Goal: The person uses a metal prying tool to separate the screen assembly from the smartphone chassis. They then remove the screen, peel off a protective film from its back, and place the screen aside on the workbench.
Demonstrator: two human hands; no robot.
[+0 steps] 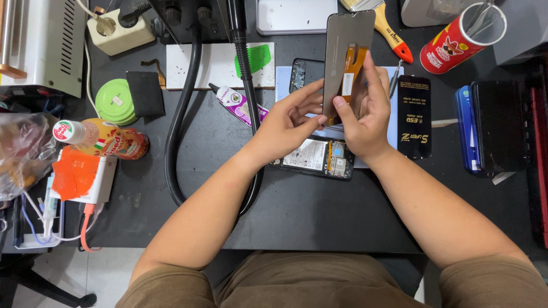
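Observation:
A dark phone screen panel point(341, 51) with an orange flex cable on its back stands upright above the black desk. My right hand point(365, 111) grips its lower right edge, thumb on the back. My left hand point(288, 120) touches the panel's lower left edge with its fingertips. Under my hands lies an opened phone body point(317, 157) with battery and circuit board exposed, resting on a pale blue mat point(282, 77).
A glue tube point(237, 104), a thick black hose point(180, 120), a black flat packet point(414, 117), a red can holding tools point(456, 40), a brush point(388, 28), a green round tin point(116, 101), a bottle point(105, 140), and an orange-taped white box point(83, 174) crowd the desk.

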